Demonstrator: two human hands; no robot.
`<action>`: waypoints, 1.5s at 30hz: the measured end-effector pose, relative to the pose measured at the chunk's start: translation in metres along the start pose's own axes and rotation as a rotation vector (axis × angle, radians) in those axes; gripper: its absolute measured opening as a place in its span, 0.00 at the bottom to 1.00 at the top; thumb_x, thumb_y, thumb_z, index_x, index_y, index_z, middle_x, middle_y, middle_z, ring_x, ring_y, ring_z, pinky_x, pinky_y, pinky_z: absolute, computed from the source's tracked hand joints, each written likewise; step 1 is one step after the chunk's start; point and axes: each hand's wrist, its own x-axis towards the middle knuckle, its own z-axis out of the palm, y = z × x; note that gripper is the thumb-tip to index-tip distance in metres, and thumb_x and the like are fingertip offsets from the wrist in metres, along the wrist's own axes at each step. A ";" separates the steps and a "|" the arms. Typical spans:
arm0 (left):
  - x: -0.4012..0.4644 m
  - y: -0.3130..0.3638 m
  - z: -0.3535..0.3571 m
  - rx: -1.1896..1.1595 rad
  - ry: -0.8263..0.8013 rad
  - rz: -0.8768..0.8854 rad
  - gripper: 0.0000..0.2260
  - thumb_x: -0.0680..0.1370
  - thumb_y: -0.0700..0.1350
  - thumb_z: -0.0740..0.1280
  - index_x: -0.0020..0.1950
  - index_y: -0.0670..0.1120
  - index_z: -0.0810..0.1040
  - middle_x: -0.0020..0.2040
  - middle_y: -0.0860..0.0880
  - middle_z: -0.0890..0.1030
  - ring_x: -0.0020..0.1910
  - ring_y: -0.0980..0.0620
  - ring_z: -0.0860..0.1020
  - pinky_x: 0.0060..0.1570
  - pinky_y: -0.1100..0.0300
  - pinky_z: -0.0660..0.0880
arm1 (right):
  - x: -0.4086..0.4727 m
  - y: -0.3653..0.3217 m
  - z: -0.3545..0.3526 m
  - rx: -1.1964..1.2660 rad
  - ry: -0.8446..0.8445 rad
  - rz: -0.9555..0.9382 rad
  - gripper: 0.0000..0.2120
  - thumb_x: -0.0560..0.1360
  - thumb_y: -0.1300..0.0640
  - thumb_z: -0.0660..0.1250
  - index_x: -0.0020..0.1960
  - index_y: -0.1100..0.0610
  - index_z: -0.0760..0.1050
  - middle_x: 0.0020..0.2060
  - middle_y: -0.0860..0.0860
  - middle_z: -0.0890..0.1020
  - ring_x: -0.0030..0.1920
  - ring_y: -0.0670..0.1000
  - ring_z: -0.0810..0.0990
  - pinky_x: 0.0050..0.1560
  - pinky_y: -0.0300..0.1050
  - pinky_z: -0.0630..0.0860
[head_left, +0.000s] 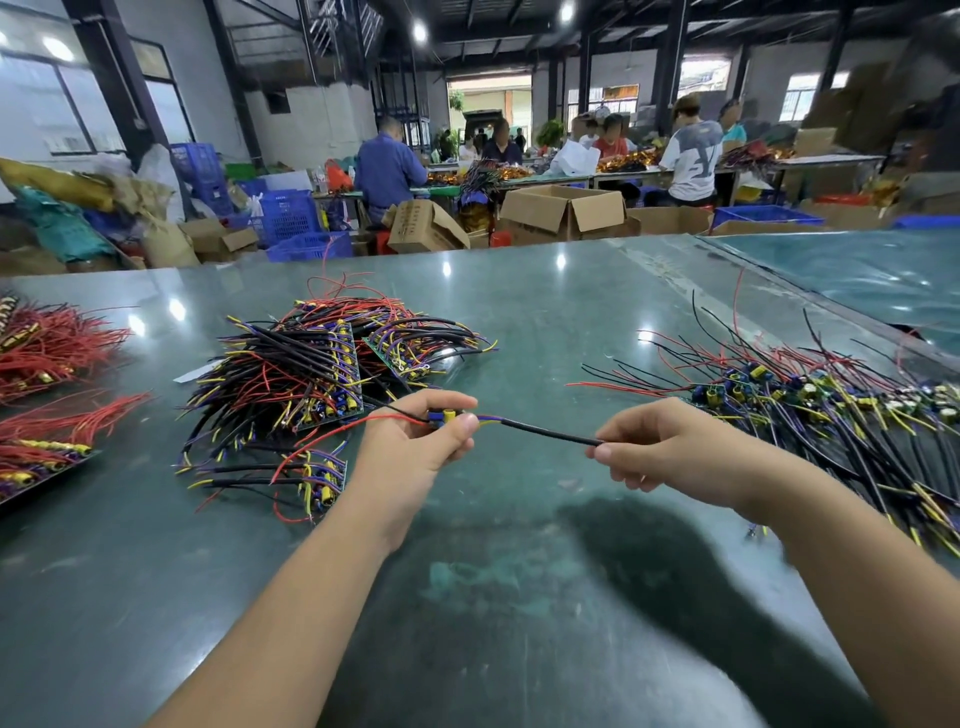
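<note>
Holding one module (444, 417) over the table (519, 597), about midway between left and right edges, nearer the front edge than the far one. Our left hand (415, 447) pinches it, thumb and forefinger curled round its blue and yellow parts. We note a black sleeve (545, 431) running from the module to the right, straight and sloping slightly down. Our right hand (660, 452) pinches the sleeve's far end between thumb and fingertips, the other fingers curled under. Purple and yellow wires show where sleeve meets module. A red lead (332, 434) trails from the module to the left. We log a pile (306, 374) of wired boards just beyond the left hand, toward the far edge. A short strip (317, 480) of boards lies flat just left of the left wrist. Loose modules (831, 410) spread along the right edge, beyond the right hand. Red bundles (52, 353) sit at the left edge.
</note>
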 end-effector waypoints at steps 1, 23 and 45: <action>0.001 0.000 -0.001 0.004 0.014 0.002 0.09 0.73 0.31 0.69 0.43 0.45 0.81 0.31 0.49 0.77 0.29 0.57 0.76 0.33 0.68 0.75 | 0.000 0.001 -0.003 0.020 0.018 0.006 0.06 0.77 0.59 0.67 0.45 0.60 0.80 0.30 0.50 0.79 0.30 0.45 0.75 0.33 0.35 0.73; 0.011 -0.017 -0.011 0.054 0.054 0.013 0.10 0.73 0.31 0.69 0.42 0.46 0.82 0.30 0.49 0.79 0.29 0.57 0.77 0.33 0.68 0.75 | 0.005 0.006 -0.001 0.195 -0.004 0.118 0.11 0.76 0.57 0.67 0.37 0.61 0.78 0.24 0.51 0.71 0.25 0.47 0.66 0.28 0.35 0.66; 0.012 -0.021 -0.011 0.081 0.021 -0.054 0.08 0.73 0.32 0.70 0.40 0.46 0.82 0.30 0.52 0.79 0.30 0.57 0.77 0.34 0.68 0.76 | -0.002 0.005 0.004 0.282 -0.266 0.076 0.17 0.70 0.46 0.68 0.43 0.61 0.80 0.30 0.52 0.72 0.27 0.47 0.60 0.27 0.35 0.58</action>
